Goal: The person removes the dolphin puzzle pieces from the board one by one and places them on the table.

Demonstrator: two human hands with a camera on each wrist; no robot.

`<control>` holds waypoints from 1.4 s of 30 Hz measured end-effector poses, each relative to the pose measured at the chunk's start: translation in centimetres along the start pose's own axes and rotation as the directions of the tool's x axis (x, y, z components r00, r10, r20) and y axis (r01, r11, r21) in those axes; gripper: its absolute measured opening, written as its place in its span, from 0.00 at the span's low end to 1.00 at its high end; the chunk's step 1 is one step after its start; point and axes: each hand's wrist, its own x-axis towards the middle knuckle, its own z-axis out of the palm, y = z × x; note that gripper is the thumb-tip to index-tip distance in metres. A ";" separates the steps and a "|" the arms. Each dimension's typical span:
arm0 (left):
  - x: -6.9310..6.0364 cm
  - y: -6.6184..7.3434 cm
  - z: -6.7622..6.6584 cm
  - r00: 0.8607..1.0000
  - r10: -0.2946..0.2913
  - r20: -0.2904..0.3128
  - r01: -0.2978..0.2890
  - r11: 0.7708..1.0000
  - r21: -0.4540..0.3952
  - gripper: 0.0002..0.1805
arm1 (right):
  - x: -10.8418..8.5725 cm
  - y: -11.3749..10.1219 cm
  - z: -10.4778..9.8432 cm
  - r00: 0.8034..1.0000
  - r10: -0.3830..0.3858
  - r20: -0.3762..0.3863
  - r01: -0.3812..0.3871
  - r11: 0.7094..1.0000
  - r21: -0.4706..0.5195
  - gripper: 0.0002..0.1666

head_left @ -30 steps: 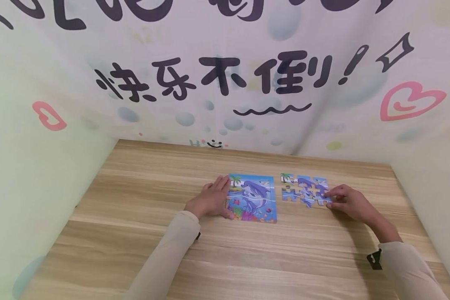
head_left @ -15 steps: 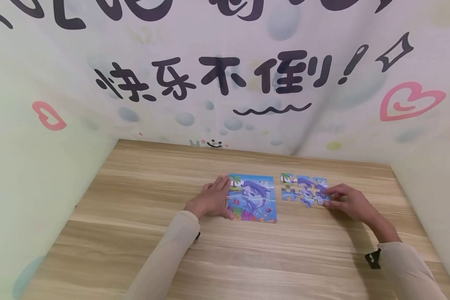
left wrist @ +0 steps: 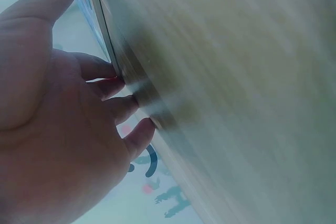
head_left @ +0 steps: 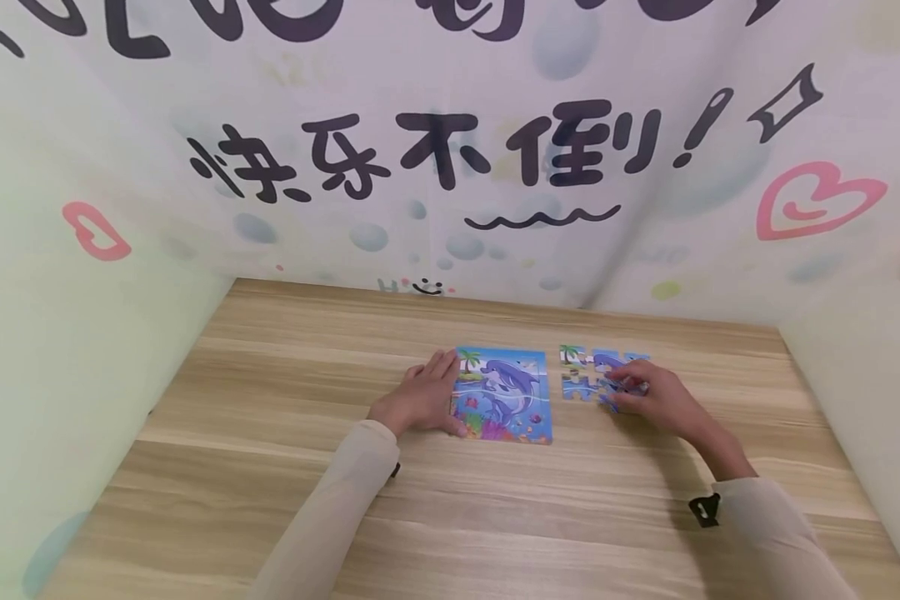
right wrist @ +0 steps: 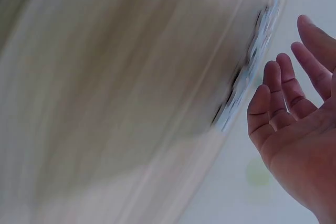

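A square puzzle board (head_left: pixel 516 400) with a dolphin picture lies flat on the table. My left hand (head_left: pixel 416 398) rests along its left side, fingers spread and straight; in the left wrist view the fingertips touch down beside the board's thin edge (left wrist: pixel 103 20). Right of the board lie several loose jigsaw pieces (head_left: pixel 576 388) with a matching picture, small gaps between them. Over the right-hand pieces hovers my right hand (head_left: pixel 663 400), hiding some of them. In the right wrist view, that hand (right wrist: pixel 299 129) has loosely bent fingers, apart from the pieces (right wrist: pixel 244 85), holding nothing visible.
The wood-grain table (head_left: pixel 450 517) stretches out in front of the board and pieces. Behind it hangs a printed cloth (head_left: pixel 435 242) with large black lettering, and pale walls close in both sides.
My right hand has moved left from the right edge of the loose pieces to above them, now covering some. The left hand and the board stay where they were.
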 end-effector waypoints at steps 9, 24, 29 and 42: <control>0.0 0.0 0.0 1.000 0.009 -0.004 -0.009 1.000 0.006 0.64 | 1.5 -3.0 2.2 0.998 -0.062 0.018 0.061 0.997 0.051 0.17; -0.1 0.2 -0.1 1.000 -0.007 0.011 0.007 1.000 -0.004 0.64 | 3.0 -7.7 5.7 0.979 -0.135 0.152 0.111 0.981 0.158 0.16; -0.2 0.2 -0.2 1.000 -0.002 0.017 0.002 1.000 0.001 0.65 | 3.8 -8.9 6.8 0.974 -0.129 0.184 0.098 0.981 0.168 0.16; -0.3 0.5 -0.4 1.000 -0.014 0.021 0.014 1.000 0.022 0.69 | 5.0 -12.1 8.8 0.964 -0.141 0.224 0.119 0.987 0.112 0.12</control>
